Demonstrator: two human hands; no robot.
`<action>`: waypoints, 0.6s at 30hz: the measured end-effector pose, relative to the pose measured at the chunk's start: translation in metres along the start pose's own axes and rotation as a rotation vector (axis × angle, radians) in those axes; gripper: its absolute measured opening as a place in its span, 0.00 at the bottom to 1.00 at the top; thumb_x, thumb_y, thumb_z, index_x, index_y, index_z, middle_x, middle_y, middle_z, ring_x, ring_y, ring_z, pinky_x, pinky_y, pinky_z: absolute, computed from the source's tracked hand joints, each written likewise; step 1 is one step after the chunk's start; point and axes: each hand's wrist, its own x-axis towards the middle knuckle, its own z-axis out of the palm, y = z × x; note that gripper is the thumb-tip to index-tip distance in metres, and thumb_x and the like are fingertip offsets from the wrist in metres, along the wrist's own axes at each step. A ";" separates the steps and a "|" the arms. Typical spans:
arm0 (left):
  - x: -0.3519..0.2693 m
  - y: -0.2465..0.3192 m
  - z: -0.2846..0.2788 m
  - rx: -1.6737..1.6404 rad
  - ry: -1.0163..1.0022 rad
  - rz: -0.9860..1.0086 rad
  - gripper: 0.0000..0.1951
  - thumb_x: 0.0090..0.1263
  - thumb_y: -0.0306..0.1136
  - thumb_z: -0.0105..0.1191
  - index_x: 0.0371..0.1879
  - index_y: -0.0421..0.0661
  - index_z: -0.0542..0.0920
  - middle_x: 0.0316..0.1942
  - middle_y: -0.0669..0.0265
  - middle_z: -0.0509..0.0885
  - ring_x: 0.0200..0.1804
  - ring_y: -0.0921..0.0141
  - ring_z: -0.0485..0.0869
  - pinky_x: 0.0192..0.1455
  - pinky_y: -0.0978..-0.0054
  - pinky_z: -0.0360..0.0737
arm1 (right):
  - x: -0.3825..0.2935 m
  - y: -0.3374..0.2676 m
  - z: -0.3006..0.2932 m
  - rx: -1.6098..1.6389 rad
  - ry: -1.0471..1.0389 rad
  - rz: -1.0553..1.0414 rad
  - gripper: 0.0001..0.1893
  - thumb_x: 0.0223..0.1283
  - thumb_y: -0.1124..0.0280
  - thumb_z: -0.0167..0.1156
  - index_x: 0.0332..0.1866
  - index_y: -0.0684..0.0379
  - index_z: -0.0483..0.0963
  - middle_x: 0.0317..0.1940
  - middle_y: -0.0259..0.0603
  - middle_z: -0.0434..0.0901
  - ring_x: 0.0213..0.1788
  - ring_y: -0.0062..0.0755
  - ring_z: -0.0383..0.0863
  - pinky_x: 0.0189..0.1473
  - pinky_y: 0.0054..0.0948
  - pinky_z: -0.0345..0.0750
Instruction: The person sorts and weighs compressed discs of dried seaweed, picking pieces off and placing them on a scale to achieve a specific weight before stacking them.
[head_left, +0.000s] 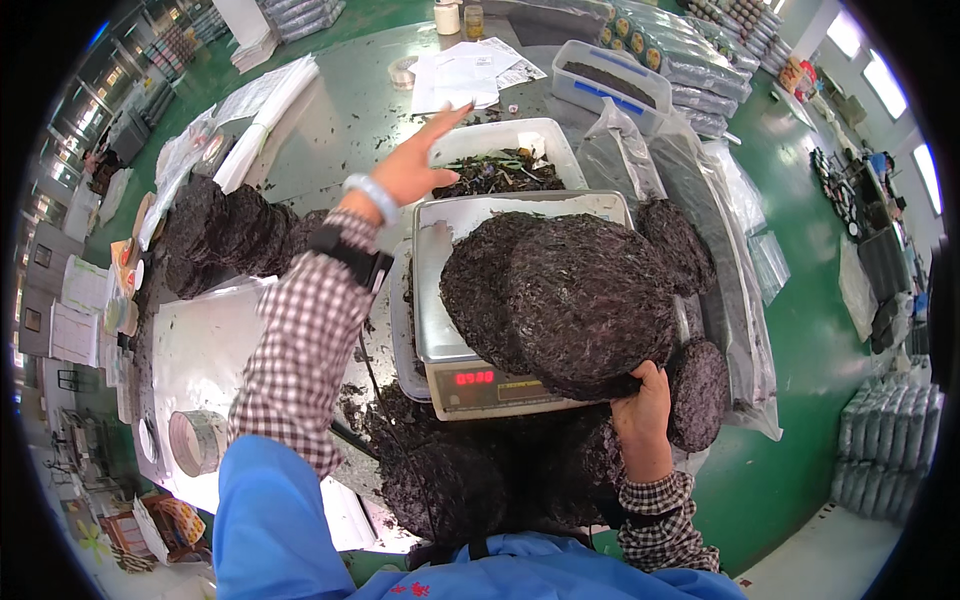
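A stack of round, dark dried-seaweed cakes (592, 300) lies tilted on the steel pan of a digital scale (431, 322), whose red display is lit. My right hand (646, 405) grips the near edge of the stack, thumb on top. My left hand (420, 161) is stretched out beyond the scale with fingers apart and nothing in it, near a white tub (559, 139) that holds seaweed scraps and bits. More seaweed cakes (442, 487) sit below the scale, close to my body, partly in shadow. Two further cakes (699, 394) (675, 247) rest right of the scale.
Leaning seaweed cakes (225, 232) stand at left, near a tape roll (196, 442). Clear plastic bags (720, 262) line the table's right edge. Behind are papers (457, 71), a clear bin (611, 82) and packed bags (697, 67). A black cable (375, 375) runs beside the scale.
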 end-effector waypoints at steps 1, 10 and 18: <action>0.008 -0.002 0.006 0.145 -0.026 0.035 0.24 0.63 0.29 0.62 0.61 0.53 0.78 0.39 0.63 0.86 0.36 0.70 0.83 0.45 0.71 0.80 | -0.002 -0.003 -0.001 0.003 0.002 -0.006 0.05 0.56 0.83 0.46 0.32 0.62 0.68 0.37 0.37 0.77 0.43 0.36 0.80 0.51 0.41 0.81; -0.001 0.015 0.040 0.070 -0.314 -0.492 0.21 0.61 0.25 0.57 0.57 0.47 0.78 0.53 0.50 0.78 0.52 0.55 0.79 0.57 0.64 0.76 | -0.024 -0.059 -0.032 -0.004 -0.018 -0.038 0.20 0.54 0.78 0.47 0.54 0.70 0.72 0.53 0.46 0.79 0.54 0.43 0.80 0.59 0.41 0.77; -0.035 0.114 0.014 -0.168 -0.474 -0.136 0.22 0.68 0.32 0.53 0.62 0.47 0.73 0.69 0.52 0.66 0.69 0.52 0.66 0.70 0.59 0.66 | -0.058 -0.111 -0.047 -0.024 0.022 -0.176 0.22 0.54 0.77 0.50 0.56 0.67 0.71 0.54 0.45 0.78 0.55 0.41 0.78 0.60 0.40 0.76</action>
